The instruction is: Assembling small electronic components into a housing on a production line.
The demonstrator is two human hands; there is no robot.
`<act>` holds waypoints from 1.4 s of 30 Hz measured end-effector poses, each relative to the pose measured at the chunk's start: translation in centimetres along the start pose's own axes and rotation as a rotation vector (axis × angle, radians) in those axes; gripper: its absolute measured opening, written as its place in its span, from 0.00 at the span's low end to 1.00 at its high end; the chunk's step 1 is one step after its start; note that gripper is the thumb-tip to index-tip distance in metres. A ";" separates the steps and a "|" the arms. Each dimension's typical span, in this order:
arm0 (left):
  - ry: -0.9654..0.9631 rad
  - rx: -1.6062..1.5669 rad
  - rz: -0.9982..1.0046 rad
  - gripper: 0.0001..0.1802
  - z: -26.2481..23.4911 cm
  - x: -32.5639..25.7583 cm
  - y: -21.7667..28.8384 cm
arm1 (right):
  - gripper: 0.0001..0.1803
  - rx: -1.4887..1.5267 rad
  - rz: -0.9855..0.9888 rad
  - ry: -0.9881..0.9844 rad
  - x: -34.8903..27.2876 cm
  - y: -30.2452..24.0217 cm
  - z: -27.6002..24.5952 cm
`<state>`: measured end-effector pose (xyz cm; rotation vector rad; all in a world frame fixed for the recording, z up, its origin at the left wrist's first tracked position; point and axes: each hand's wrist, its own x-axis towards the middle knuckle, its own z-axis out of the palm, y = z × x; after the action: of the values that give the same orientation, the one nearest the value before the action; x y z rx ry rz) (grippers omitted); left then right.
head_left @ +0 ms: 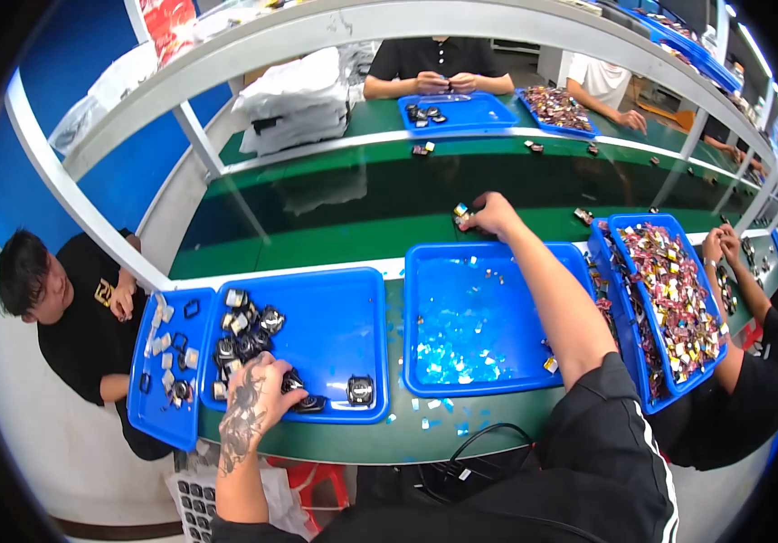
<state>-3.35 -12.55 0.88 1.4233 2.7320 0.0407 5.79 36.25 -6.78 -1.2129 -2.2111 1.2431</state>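
My right hand [496, 217] reaches over the green conveyor belt, thumb and fingertips pinched on a small electronic part [460, 210] with a yellow-and-white face. My left hand [260, 395] is down in a blue tray [339, 312], its fingers curled around a small black casing [292, 380] that they partly hide. More black casings [249, 342] are heaped along that tray's left side, and a single black casing [360, 390] lies near its front right corner. Below my right forearm, another blue tray [434, 380] holds scattered bluish-clear film pieces.
Stacked blue trays [659, 395] on the right are full of small wired parts [669, 299]. A narrower blue tray [165, 418] stands left. A white frame rail [353, 27] arches overhead. Film scraps [431, 423] and a black cable [488, 430] lie near the front edge. Several co-workers sit around.
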 end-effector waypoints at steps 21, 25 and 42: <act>-0.441 -2.297 -0.129 0.20 1.5 9.4 13.2 | 0.11 -0.757 -0.488 -0.069 -25.6 1.9 -9.9; -0.463 -2.223 -0.063 0.18 2.8 9.4 13.6 | 0.09 -0.723 -0.334 -0.043 -26.8 2.9 -8.6; 0.624 -0.720 0.780 0.18 3.6 6.5 15.3 | 0.09 1.445 0.257 -0.543 -28.1 -2.3 0.8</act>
<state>5.73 1.53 -2.19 2.2815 1.8562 1.5154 20.54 12.68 -2.08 -0.5101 -0.7374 2.6881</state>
